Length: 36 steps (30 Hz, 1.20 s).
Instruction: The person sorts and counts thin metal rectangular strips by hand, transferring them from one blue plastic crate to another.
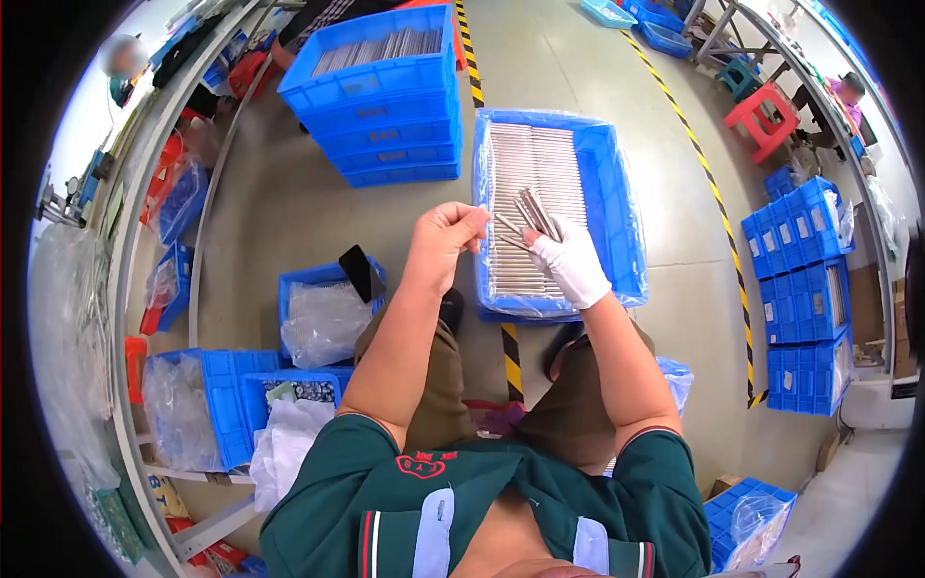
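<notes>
My right hand (576, 268), in a white glove, is closed around a loose bundle of slim metal rods (540, 214) that fan out past the fingers. Bare, my left hand (449, 237) is just left of the bundle with thumb and fingers pinched together. Whether anything is in that pinch is too small to make out. Both hands are above a blue plastic crate (624, 226) lined with clear plastic film. Inside it, long rows of similar slim metal pieces (535, 159) lie side by side, filling the left and middle.
Stacked blue crates (385, 144) stand ahead on the left, the top one loaded with metal pieces. A black phone (361, 274) rests on a blue bin (299, 299) by my left knee. More crates (798, 299) and a red stool (763, 120) are at the right.
</notes>
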Tool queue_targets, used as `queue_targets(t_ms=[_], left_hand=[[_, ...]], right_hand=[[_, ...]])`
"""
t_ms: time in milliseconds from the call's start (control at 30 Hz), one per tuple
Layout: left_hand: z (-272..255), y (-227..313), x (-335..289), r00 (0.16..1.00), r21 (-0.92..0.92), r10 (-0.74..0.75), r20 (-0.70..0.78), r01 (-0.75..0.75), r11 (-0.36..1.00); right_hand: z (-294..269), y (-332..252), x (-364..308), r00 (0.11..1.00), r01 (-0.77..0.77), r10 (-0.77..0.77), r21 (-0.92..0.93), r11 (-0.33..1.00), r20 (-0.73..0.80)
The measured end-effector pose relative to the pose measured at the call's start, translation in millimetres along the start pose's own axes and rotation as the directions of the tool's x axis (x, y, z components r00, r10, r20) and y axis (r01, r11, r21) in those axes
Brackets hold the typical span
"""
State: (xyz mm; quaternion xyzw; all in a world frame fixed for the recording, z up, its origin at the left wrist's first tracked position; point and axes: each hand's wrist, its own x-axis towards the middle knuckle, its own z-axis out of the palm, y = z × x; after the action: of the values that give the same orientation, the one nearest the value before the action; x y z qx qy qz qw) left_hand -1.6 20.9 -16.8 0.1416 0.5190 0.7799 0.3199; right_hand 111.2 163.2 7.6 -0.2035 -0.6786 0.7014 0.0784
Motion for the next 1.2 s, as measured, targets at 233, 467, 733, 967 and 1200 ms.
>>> queue_targets(t_ms=[233,467,733,967,1200], left_hand=[[-1.9,0.4,-0.5,0.997,0.046,-0.025,0.076,0.021,0.999],[-9.0,-4.5,-2.2,0.980,0.109,0.003,0.197,-0.025,0.994],[-0.5,1.7,-2.9,0.997,0.056,0.037,0.060,-0.040,0.998],[-4.2,1.8,-4.6,0.993,0.170,0.004,0.120,-0.025,0.985],[-5.8,1.6,-4.1,0.992,0.216,0.013,0.126,-0.040,0.976]], right_hand=[[0.4,9.7,3.0,0.996,0.039,-0.037,-0.025,0.999,0.078],[1.3,4.1,-0.9,0.998,0.002,0.007,-0.131,0.991,0.067],[-1.9,7.6,0.0,0.989,-0.065,0.091,-0.206,0.976,0.115],[-2.7,16.0,3.9,0.994,0.048,-0.003,-0.403,0.914,0.112],[-0.8,9.6,1.3,0.989,0.131,-0.078,-0.491,0.861,0.128]])
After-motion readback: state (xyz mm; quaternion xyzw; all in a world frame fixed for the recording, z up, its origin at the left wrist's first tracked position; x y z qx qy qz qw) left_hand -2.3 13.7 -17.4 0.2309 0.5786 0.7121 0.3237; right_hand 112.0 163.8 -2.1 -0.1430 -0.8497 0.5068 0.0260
